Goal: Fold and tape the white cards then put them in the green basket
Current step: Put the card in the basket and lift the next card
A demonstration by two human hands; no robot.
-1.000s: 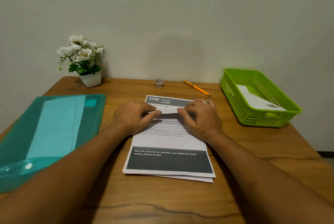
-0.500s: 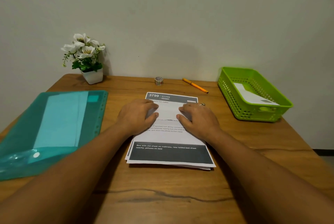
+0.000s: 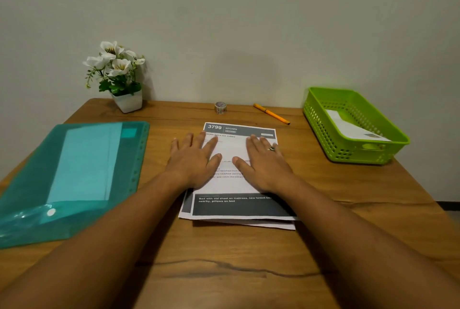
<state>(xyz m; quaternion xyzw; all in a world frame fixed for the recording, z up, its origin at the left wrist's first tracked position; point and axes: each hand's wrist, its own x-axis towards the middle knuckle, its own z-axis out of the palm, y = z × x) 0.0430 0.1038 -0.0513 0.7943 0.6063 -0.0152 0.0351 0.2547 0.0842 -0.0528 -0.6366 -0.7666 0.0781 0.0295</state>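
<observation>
Left hand point(image 3: 193, 159) and right hand point(image 3: 263, 161), fingers straight and spread, are pressing the folded white card point(image 3: 231, 149) flat. Its blank flap's edge is running between the thumb tips.

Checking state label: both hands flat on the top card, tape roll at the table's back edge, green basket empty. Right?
No. The head view shows the green basket is not empty: it holds a white card. The rest stands.
</observation>
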